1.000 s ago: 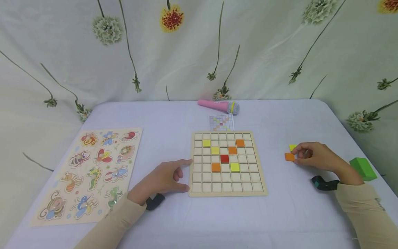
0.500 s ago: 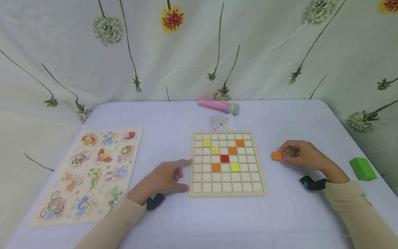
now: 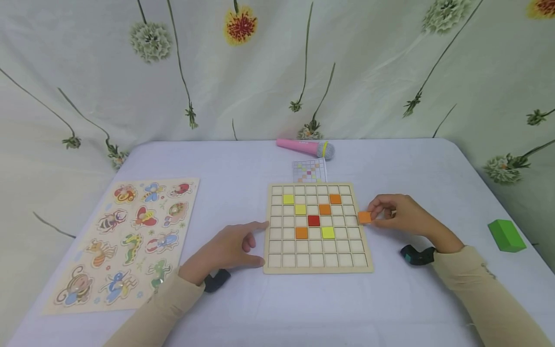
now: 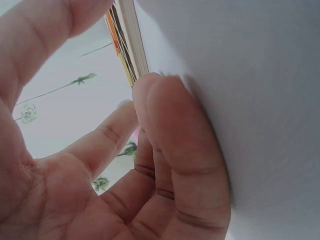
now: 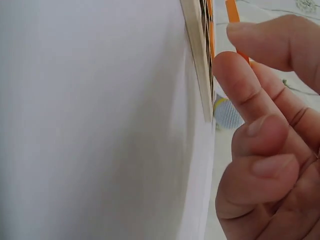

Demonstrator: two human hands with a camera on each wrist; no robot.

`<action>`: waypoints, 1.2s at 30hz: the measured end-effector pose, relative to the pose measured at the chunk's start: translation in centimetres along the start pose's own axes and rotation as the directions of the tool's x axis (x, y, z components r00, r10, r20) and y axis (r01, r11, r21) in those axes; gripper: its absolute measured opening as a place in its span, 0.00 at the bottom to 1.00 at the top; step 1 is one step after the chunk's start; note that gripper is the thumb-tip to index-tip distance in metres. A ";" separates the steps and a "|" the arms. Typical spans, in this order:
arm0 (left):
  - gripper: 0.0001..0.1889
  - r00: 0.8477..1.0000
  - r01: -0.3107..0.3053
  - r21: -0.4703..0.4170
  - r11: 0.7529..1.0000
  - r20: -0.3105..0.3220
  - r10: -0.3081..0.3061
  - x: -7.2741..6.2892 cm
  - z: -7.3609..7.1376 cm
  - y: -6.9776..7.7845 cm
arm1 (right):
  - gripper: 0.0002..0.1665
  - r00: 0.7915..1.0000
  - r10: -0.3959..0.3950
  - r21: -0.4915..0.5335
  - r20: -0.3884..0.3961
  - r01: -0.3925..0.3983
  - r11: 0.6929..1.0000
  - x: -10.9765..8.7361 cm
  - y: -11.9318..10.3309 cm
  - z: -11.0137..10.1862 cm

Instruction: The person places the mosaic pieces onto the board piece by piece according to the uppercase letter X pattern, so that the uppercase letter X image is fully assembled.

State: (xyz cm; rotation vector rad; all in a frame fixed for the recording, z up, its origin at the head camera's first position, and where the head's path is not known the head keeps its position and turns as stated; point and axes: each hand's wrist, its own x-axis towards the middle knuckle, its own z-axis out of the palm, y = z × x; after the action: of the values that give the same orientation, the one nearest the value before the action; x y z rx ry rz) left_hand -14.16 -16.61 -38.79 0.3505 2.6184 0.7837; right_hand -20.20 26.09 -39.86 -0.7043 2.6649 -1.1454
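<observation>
A wooden grid board [image 3: 318,271] lies mid-table with yellow, orange and red square tiles in some of its cells, such as a red tile [image 3: 314,220]. At the board's left edge rests my left hand [image 3: 230,248], its thumb and index finger spread against the frame; the left wrist view shows the other fingers curled beside the board's edge. My right hand [image 3: 401,215] pinches an orange tile [image 3: 364,218] between thumb and fingers over the board's right edge. That orange tile [image 5: 232,11] stands out past the fingertips in the right wrist view.
Behind the board are a small printed pattern card [image 3: 309,171] and a pink toy microphone [image 3: 303,146]. An insect picture puzzle [image 3: 143,226] lies at the left. A green block [image 3: 506,235] sits near the right table edge. A flowered cloth [image 3: 368,72] hangs behind.
My right hand has picked up the orange tile from the right side of the table and carried it left to the board. The loose yellow tile is out of sight. My left hand stays put.
</observation>
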 end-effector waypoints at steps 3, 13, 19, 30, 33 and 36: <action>0.44 1.000 0.002 0.000 1.000 0.001 -0.002 0.0 0.0 0.0 | 0.13 1.000 -0.004 0.003 0.025 0.004 1.000 0.4 -0.6 0.5; 0.44 1.000 -0.006 0.001 1.000 0.002 0.006 0.1 0.0 -0.1 | 0.12 0.993 -0.065 0.036 0.104 0.061 0.997 1.9 -2.8 1.9; 0.44 1.000 -0.001 -0.001 1.000 0.003 0.001 0.1 0.1 -0.3 | 0.12 0.984 -0.101 0.073 0.147 0.091 0.993 2.7 -4.0 2.8; 0.44 1.000 -0.005 -0.002 1.000 0.007 0.005 0.2 0.0 -0.2 | 0.10 0.971 -0.155 0.106 0.180 0.138 0.985 3.7 -5.0 4.5; 0.44 1.000 0.001 -0.001 1.000 0.006 -0.001 0.2 0.0 -0.2 | 0.10 0.968 -0.160 0.107 0.195 0.142 0.984 4.0 -5.2 5.0; 0.44 1.000 0.008 0.001 1.000 0.006 -0.008 0.2 0.0 -0.2 | 0.10 0.964 -0.163 0.123 0.208 0.140 0.983 4.2 -5.5 5.6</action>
State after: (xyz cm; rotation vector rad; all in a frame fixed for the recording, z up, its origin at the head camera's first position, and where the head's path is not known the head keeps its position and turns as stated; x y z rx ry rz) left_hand -14.33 -16.71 -38.97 0.3419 2.6125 0.7775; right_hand -20.11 17.22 -39.61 -0.9681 2.3847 -1.1631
